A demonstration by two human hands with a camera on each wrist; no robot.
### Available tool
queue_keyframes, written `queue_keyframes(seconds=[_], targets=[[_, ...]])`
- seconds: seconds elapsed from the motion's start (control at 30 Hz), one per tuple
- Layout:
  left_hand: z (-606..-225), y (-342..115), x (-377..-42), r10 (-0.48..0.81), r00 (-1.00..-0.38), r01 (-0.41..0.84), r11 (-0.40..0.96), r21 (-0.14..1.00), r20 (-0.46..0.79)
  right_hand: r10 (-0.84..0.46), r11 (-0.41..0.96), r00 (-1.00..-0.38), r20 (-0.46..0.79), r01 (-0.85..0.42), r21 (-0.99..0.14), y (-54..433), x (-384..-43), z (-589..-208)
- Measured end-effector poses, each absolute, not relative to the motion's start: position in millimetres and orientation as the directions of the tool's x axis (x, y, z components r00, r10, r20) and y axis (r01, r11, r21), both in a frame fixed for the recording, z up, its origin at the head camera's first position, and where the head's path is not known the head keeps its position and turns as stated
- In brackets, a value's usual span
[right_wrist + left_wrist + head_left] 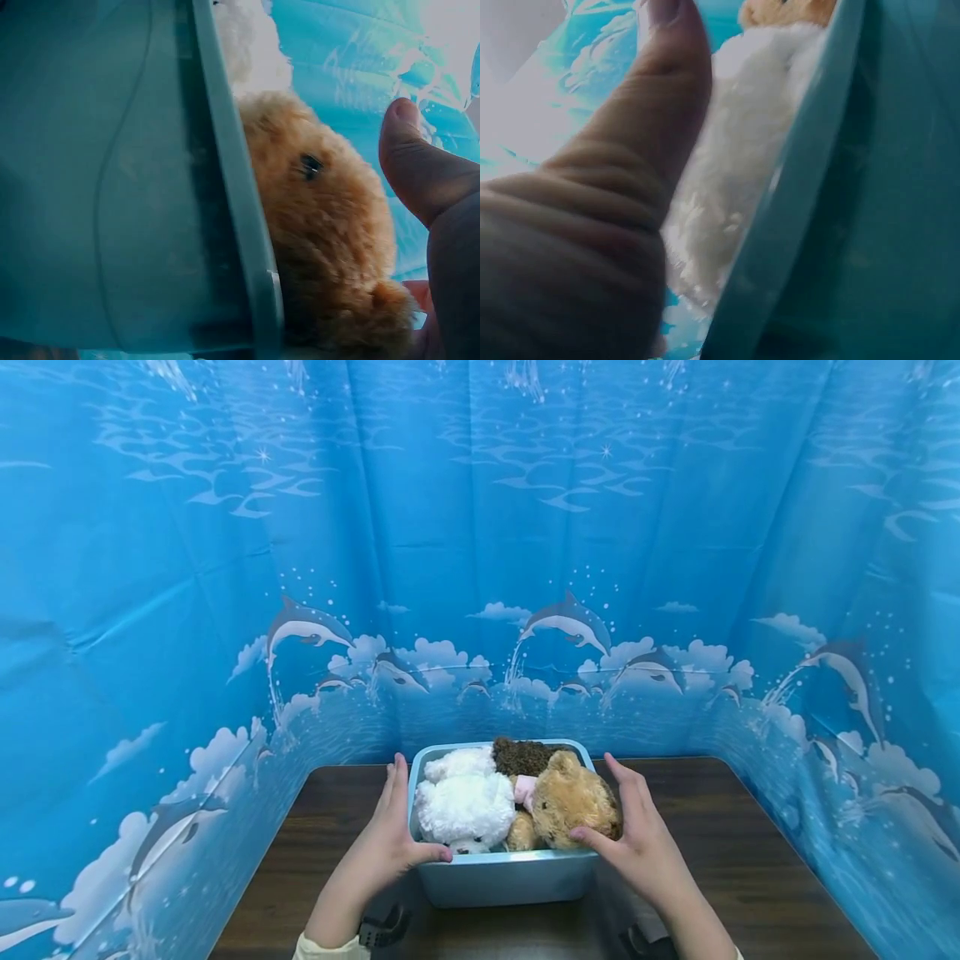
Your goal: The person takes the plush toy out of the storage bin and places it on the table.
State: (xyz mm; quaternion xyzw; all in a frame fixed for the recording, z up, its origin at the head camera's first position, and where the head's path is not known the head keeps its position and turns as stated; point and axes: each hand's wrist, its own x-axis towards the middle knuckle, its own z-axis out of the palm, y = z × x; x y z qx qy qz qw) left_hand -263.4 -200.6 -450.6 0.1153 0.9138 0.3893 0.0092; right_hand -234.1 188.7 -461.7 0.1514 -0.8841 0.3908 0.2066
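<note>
Light-blue bin (506,881), packed with plush toys, stands on the dark wood-grain table (757,835), between the person's two hands. The left hand (392,843) is spread wide beside the bin's left end: its fingers reach up and away along that side, nearly straight and close to one another, while the thumb (649,112) stretches out toward the front corner of the rim. Nothing is gripped by it, and whether the skin meets the rim I cannot tell. The right hand (643,833) mirrors it at the other end, fingers extended and thumb held well away from them, with nothing in its grasp. From the head camera that thumb overlaps the tan bear (572,806) (though the right wrist view shows blue backdrop between thumb and fur); whether its other fingers touch the bear or the bin is unclear.

Inside the bin, a fluffy white plush (467,810) fills the left side, the tan bear leans at the right with its head over the rim, and a dark brown curly plush (528,758) sits at the back. A pink patch (525,791) shows between the white plush and the bear. Behind the table hangs a blue curtain (480,543) printed with dolphins and clouds
</note>
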Motion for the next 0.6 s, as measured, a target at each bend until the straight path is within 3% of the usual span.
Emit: queue_keyframes(seconds=[0.33,0.6], targets=[[-451,-207,-276,0.279,-0.958,0.151,0.679,0.719,-0.062,-0.063,0.563,-0.866,0.497,-0.442,-0.698,177,-236,-480],[-449,-211,-273,0.321,-0.928,0.08,0.668,0.74,-0.19,-0.025,0.6,-0.894,0.447,-0.371,-0.709,168,-234,-486]])
